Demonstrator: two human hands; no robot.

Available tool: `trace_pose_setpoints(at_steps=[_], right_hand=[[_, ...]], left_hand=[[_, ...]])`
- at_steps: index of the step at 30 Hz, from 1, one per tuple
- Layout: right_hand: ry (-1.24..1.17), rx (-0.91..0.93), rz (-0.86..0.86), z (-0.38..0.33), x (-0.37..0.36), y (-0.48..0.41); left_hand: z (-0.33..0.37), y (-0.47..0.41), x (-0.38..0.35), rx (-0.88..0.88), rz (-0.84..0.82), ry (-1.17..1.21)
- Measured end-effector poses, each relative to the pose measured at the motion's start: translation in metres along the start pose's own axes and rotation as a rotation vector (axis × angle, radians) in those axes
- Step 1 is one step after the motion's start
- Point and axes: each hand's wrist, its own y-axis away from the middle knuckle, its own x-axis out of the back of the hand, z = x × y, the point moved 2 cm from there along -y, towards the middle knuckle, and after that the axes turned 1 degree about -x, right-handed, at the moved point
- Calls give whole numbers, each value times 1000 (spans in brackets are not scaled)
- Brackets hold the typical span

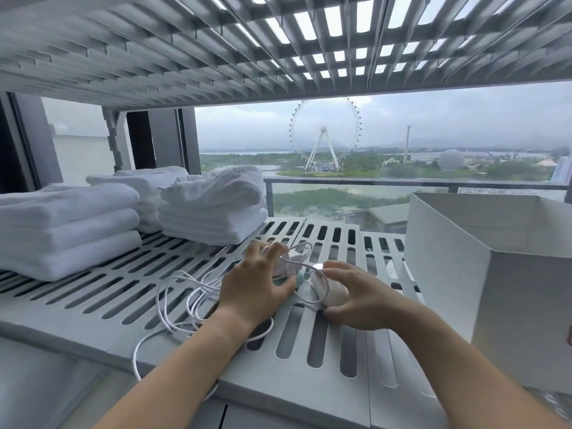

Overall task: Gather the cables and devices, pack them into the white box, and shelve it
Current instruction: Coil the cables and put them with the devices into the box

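Loose white cable [173, 305] sprawls at seven o'clock on the shelf [309, 382]. Left hand [257, 283] curls its fingers over a small gadget [286, 265]; right hand [356, 301] pinches a rounded white device [332, 294] just beside it. The white box [464, 274] stands open at three o'clock, so I'd say the right hand is nearer.

White box [448, 258] partly beyond right edge; devices [292, 261] half-hidden under left hand [257, 284].
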Motion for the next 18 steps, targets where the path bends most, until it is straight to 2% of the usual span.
trace_pose_setpoints(at_steps=[5,10,14,18], right_hand=[[9,-6,57,2,0,-1],[11,-5,88,-1,2,-3],[12,-8,92,-3,5,-1],[-69,-63,180,-5,8,3]], left_hand=[[3,-15,6,76,-63,-97],[6,-18,2,35,-100,-45],[7,-19,5,5,-68,-13],[8,-22,14,-34,-1,44]])
